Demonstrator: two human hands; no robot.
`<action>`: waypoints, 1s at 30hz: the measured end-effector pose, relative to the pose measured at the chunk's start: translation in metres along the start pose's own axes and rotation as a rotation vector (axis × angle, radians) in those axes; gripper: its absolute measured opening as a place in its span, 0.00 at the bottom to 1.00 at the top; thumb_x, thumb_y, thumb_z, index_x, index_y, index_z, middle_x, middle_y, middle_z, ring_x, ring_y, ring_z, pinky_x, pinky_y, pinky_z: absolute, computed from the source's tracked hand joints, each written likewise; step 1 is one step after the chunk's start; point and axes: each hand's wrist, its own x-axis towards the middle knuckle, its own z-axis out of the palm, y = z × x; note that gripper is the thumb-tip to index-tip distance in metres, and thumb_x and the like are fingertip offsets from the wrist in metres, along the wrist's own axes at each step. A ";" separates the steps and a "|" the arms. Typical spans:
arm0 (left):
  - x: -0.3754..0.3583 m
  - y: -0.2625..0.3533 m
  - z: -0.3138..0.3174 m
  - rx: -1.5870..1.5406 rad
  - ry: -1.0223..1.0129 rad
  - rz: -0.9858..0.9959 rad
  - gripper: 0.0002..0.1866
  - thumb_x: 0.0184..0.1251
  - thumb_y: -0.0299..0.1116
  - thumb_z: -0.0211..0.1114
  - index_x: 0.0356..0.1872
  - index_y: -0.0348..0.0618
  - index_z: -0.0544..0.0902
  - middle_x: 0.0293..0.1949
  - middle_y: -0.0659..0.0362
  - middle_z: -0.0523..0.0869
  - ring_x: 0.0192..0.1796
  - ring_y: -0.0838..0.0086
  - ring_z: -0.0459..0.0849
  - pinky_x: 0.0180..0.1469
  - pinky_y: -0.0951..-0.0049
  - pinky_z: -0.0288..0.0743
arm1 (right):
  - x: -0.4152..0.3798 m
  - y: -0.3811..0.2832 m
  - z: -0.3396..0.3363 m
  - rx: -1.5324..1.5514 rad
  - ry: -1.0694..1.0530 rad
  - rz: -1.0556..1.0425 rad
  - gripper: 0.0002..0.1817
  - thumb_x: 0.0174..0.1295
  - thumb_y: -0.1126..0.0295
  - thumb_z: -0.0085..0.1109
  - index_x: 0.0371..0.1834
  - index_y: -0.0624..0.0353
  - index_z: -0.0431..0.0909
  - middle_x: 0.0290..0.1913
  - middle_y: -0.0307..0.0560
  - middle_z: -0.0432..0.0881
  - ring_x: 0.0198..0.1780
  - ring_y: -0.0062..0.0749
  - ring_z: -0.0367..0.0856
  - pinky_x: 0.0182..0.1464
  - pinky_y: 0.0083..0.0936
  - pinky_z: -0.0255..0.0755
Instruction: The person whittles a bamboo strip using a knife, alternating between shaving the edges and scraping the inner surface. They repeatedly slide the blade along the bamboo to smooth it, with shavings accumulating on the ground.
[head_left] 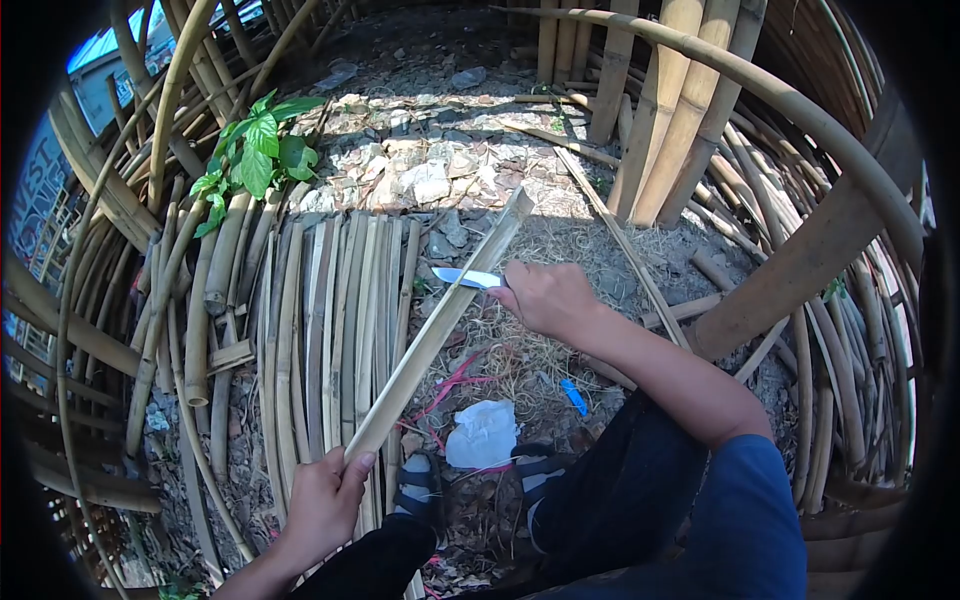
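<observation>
My left hand [326, 500] is closed round the near end of a split bamboo strip [420, 358], which slants up and away to the right. In my right hand [548, 298] is a knife [468, 278], its handle hidden by the fingers. The bright blade points left and lies across the strip, towards the far end. Left of the strip, a row of split bamboo slats [335, 330] lies side by side on the ground.
Thick bamboo poles [683, 110] stand at the right, and a curved pole [790, 95] arches overhead. Bamboo stacks line both sides. A leafy plant [258, 145] grows at the left. White plastic [482, 434], a blue wrapper [574, 397] and pink twine [455, 380] lie near my sandals.
</observation>
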 end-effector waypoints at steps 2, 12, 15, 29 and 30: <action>-0.001 0.001 0.000 0.011 -0.004 0.004 0.18 0.78 0.39 0.59 0.27 0.37 0.75 0.15 0.68 0.71 0.19 0.86 0.66 0.20 0.76 0.59 | -0.001 0.004 0.004 0.003 -0.002 0.014 0.22 0.71 0.49 0.53 0.27 0.56 0.72 0.14 0.46 0.78 0.14 0.39 0.79 0.15 0.37 0.71; -0.008 -0.017 -0.014 0.016 0.097 -0.010 0.22 0.76 0.39 0.60 0.24 0.31 0.77 0.11 0.58 0.72 0.16 0.81 0.68 0.19 0.68 0.62 | -0.030 0.141 -0.013 -0.143 -0.265 0.863 0.33 0.77 0.48 0.36 0.37 0.68 0.82 0.30 0.68 0.83 0.37 0.64 0.85 0.44 0.52 0.77; -0.004 -0.013 -0.006 -0.070 0.084 -0.098 0.19 0.77 0.39 0.60 0.27 0.33 0.77 0.14 0.62 0.72 0.18 0.83 0.68 0.20 0.72 0.61 | -0.045 0.142 -0.007 0.048 -0.149 0.953 0.37 0.76 0.47 0.34 0.36 0.74 0.82 0.33 0.75 0.82 0.41 0.69 0.83 0.48 0.53 0.75; 0.008 0.006 0.004 0.054 0.038 -0.021 0.17 0.78 0.37 0.57 0.30 0.33 0.77 0.15 0.65 0.71 0.20 0.84 0.66 0.22 0.72 0.61 | 0.004 0.004 -0.058 0.498 -0.116 0.618 0.31 0.72 0.43 0.47 0.29 0.64 0.75 0.20 0.60 0.77 0.27 0.60 0.80 0.34 0.49 0.70; 0.007 0.008 0.005 0.051 0.044 -0.026 0.17 0.78 0.37 0.57 0.30 0.33 0.77 0.15 0.65 0.71 0.20 0.84 0.66 0.22 0.72 0.61 | 0.006 -0.008 -0.059 0.526 -0.169 0.571 0.30 0.72 0.43 0.47 0.30 0.64 0.75 0.20 0.59 0.77 0.26 0.59 0.80 0.34 0.49 0.70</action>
